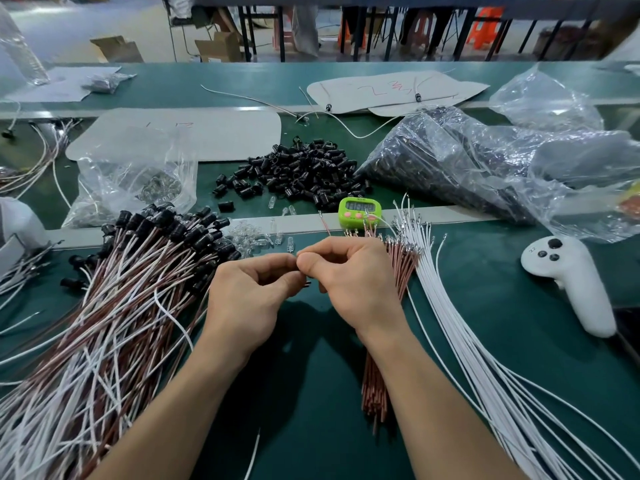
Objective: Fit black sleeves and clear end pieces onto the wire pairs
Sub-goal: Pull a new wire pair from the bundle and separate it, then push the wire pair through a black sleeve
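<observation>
Both hands meet mid-table, fingers curled: left hand point(249, 292) and right hand point(349, 282) pinch fingertip to fingertip on a small dark piece point(307, 284) too hidden to identify. Finished wire pairs point(114, 306) heap at eight o'clock. Black sleeves point(298, 171) lie piled at twelve, clear end pieces point(256, 240) at eleven. Brown wires point(401, 265) lie under my right hand, white wires point(467, 323) at four.

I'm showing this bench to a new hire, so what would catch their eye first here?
The left hand and right hand meet mid-bench, pinching a small black part between them. To their left sprawls a heap of sleeved wire pairs; behind them lies a pile of loose black sleeves.
</observation>
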Tool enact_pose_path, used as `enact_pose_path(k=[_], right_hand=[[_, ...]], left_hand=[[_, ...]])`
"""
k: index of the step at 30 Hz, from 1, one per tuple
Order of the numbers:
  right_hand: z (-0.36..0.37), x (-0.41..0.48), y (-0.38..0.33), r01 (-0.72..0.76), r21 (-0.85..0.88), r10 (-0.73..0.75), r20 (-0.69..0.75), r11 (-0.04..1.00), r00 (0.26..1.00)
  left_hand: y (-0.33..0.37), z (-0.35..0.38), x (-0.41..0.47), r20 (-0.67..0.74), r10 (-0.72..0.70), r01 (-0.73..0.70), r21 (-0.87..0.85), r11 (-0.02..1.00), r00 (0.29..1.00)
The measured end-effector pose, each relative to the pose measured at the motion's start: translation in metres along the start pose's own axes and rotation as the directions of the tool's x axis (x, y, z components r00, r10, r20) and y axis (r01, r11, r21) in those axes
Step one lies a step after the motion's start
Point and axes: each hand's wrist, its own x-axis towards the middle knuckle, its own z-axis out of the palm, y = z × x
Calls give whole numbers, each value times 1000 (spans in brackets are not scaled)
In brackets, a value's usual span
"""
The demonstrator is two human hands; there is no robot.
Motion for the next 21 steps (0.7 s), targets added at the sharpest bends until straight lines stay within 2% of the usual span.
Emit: enact_pose_path(k=[4, 6, 7, 9, 11, 12, 13, 17, 21], right_hand=[[-18, 0, -13, -44, -71, 34, -125, 997, 992], [-42, -3, -21, -36, -298, -20, -183, 954, 983], [-57, -7, -24, -54, -458, -34, -181, 887, 983], [-86, -15, -25, -182, -724, 68, -184, 665, 980], [-105, -22, -21, -312, -867, 229, -237, 388, 944], [-110, -26, -18, -327, -896, 282, -244, 301, 928], [-112, -28, -14, -326, -906, 306, -240, 272, 921], [-110, -32, -7, -311, -902, 260, -237, 300, 936], [-108, -33, -9, -287, -926, 233, -230, 247, 945]], left_hand=[[4, 3, -1, -26, -52, 50, -50, 998, 998], [4, 4, -2, -28, -73, 71, -71, 995, 997], [4, 3, -2, -28, -79, 77, -75, 994, 996], [2, 3, -1, -23, -86, 85, -66, 994, 996], [0, 3, -1, -10, -94, 93, -57, 994, 996], [-1, 4, -1, -3, -97, 97, -57, 994, 995], [-1, 5, 0, 0, -99, 98, -55, 994, 995], [-3, 5, -1, -4, -109, 109, -26, 994, 994], [-4, 3, -1, -3, -118, 118, -25, 993, 993]])
